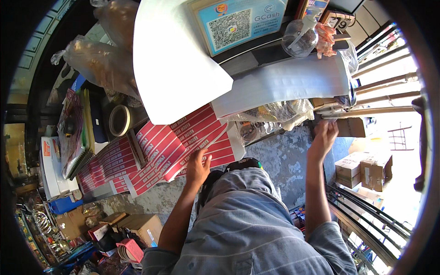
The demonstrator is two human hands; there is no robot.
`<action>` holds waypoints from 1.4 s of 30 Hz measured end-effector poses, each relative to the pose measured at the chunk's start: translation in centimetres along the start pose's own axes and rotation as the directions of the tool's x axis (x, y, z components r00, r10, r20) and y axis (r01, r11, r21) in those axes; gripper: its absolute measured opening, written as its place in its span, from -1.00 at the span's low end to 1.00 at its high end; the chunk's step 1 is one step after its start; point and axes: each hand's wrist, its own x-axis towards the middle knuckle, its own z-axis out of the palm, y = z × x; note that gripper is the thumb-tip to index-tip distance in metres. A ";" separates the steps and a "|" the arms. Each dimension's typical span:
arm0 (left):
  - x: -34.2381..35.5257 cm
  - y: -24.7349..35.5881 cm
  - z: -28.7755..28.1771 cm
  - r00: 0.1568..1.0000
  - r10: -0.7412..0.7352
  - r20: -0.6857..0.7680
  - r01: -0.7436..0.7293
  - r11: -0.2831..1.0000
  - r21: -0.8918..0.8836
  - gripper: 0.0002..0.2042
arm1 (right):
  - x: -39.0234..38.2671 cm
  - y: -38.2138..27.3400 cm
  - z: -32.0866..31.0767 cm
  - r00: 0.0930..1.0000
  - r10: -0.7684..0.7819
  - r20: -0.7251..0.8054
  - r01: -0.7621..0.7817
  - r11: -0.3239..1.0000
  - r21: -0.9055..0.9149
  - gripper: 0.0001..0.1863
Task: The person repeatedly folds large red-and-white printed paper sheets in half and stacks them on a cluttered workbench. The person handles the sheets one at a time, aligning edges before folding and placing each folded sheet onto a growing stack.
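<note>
My left hand (pixel 198 167) rests at the near edge of red sheets (pixel 160 149) with white stripes and lettering. Its fingers lie against the sheet and the thumb stands apart from them. A large blank white sheet (pixel 176 64) curls up above the striped ones. Off to the right, my right hand (pixel 324 137) is raised with its fingers drawn together and their tips blurred. It is beside a brown cardboard piece (pixel 351 127) near the window bars; whatever its fingers hold, if anything, cannot be made out.
A pale, bent sheet (pixel 284 85) covers the counter's right part, below a pump bottle (pixel 300 39) and a blue code card (pixel 240 25). A tape roll (pixel 119 120) sits at left near plastic bags (pixel 98 62). Cardboard boxes stand lower left (pixel 140 227) and outside at right (pixel 362 170).
</note>
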 end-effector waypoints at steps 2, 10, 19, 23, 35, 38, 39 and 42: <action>-2.7 -0.5 0.9 0.995 0.100 -0.010 -0.098 0.991 0.086 -0.57 | -6.3 2.7 -2.0 0.970 0.104 0.221 -0.100 0.995 -0.030 -0.76; -2.3 0.0 3.4 0.976 0.135 0.172 -0.180 0.944 0.278 -0.39 | -16.9 8.5 2.6 0.339 0.574 0.745 -0.181 0.817 -0.547 -0.66; -0.8 -1.4 2.6 0.988 0.062 0.138 -0.063 0.998 0.000 -0.76 | -17.7 9.4 5.2 0.410 0.673 0.615 -0.538 0.723 -0.433 -0.66; -1.9 -0.3 2.4 0.987 0.152 0.053 -0.158 0.977 0.142 -0.67 | -18.0 10.3 7.3 0.382 0.783 0.492 -0.729 0.582 -0.361 -0.64; -13.4 -7.3 4.4 0.601 -0.705 0.376 0.454 -0.086 -0.887 -0.76 | -22.1 7.0 7.9 0.328 0.728 0.602 -0.480 0.677 -0.558 -0.73; -12.8 -9.1 4.4 0.639 -0.705 0.306 0.226 -0.208 -0.952 -0.89 | -23.3 4.3 9.7 0.297 0.597 0.745 -0.393 0.788 -0.474 -0.76; -12.4 -9.5 4.6 0.619 -0.728 0.294 0.220 -0.198 -0.955 -0.89 | -23.4 3.2 10.4 0.278 0.572 0.772 -0.424 0.794 -0.436 -0.77; -11.8 -10.0 5.0 0.552 -0.782 0.290 0.120 -0.269 -0.956 -0.82 | -22.9 -0.5 11.7 0.253 0.519 0.816 -0.381 0.829 -0.409 -0.77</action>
